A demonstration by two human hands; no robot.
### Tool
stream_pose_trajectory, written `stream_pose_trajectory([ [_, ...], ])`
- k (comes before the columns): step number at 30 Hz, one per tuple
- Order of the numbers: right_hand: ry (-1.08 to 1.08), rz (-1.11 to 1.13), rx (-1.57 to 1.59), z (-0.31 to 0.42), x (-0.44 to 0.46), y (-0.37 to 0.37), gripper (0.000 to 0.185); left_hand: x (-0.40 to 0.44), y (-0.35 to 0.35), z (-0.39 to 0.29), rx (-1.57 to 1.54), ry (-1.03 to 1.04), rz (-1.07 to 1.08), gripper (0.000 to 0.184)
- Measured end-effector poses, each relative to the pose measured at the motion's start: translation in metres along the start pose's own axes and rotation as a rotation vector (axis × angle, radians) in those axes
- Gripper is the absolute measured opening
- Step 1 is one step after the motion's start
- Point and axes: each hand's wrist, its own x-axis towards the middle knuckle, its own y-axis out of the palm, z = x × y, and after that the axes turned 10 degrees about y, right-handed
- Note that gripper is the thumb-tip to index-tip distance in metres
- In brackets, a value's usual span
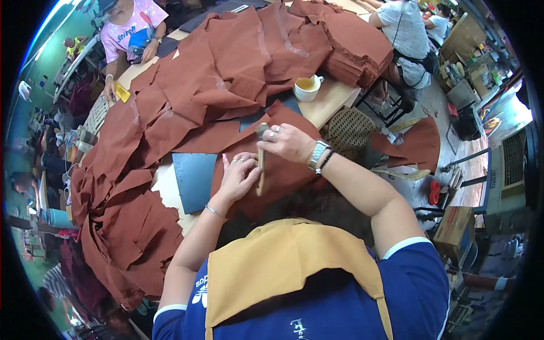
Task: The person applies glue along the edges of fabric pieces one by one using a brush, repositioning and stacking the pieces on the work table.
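My right hand [286, 141] is closed around a slim tan, wooden-looking tool [260, 180] with a darker upper end; its exact kind is unclear. The tool points down toward me, over a reddish-brown fabric piece [289, 170]. Just left of it, my left hand [240, 174] rests on that same piece, fingers apart, fingertips beside the tool. A dark grey flat sheet [194, 180] shows to the left, partly under the brown pieces. Beyond my right hand stands a white cup [307, 89] with yellowish contents.
Overlapping brown pieces [187, 96] cover much of the table, with a thick stack [354, 48] at the back. A yellow packet [121, 92] lies near a person in pink [135, 28]. A woven basket [350, 131] stands right; another person [403, 28] sits beyond.
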Motion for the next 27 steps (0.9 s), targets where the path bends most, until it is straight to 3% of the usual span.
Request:
stream_pose_trajectory([
  [1,-0.026,-0.039,0.046,-0.008,-0.004,-0.002,0.022,0.002,-0.006,-0.004,-0.001,-0.049,0.077,0.032],
  [4,0.140,-0.128,0.033,-0.039,-0.020,-0.017,0.019,-0.001,0.004,-0.002,0.119,-0.005,-0.048,0.042],
  [5,0.251,-0.227,0.101,-0.055,-0.021,-0.028,0.017,-0.002,0.001,-0.002,0.250,-0.070,0.105,0.062],
  [6,0.363,-0.324,0.169,-0.071,-0.020,-0.041,0.018,-0.003,0.000,-0.007,0.339,-0.047,0.126,0.066],
  [8,0.834,-0.307,0.289,-0.098,-0.023,-0.059,0.027,-0.005,-0.001,-0.017,0.516,-0.003,0.171,0.076],
  [9,0.857,-0.367,0.454,-0.109,-0.021,-0.060,0.028,-0.005,-0.001,-0.015,0.549,-0.016,0.214,0.089],
  [11,0.869,-0.399,0.611,-0.139,-0.022,-0.052,0.029,-0.006,-0.002,-0.018,0.577,-0.023,0.220,0.088],
  [15,0.913,-0.092,0.466,-0.176,-0.020,-0.028,0.028,-0.009,0.002,-0.023,0.535,-0.066,0.187,0.088],
  [18,0.959,0.126,0.116,-0.181,-0.009,-0.016,0.030,-0.006,0.001,-0.024,0.507,-0.038,0.188,0.086],
  [22,0.833,-0.006,0.376,-0.199,-0.013,0.000,0.031,-0.013,-0.007,-0.009,0.242,0.013,-0.007,0.085],
  [25,0.792,-0.262,0.506,-0.189,-0.015,-0.027,0.026,-0.030,-0.024,-0.003,0.521,-0.086,0.150,0.084],
  [27,0.715,-0.243,0.237,-0.184,-0.033,-0.037,0.025,-0.036,-0.028,-0.005,0.548,-0.116,0.155,0.085],
])
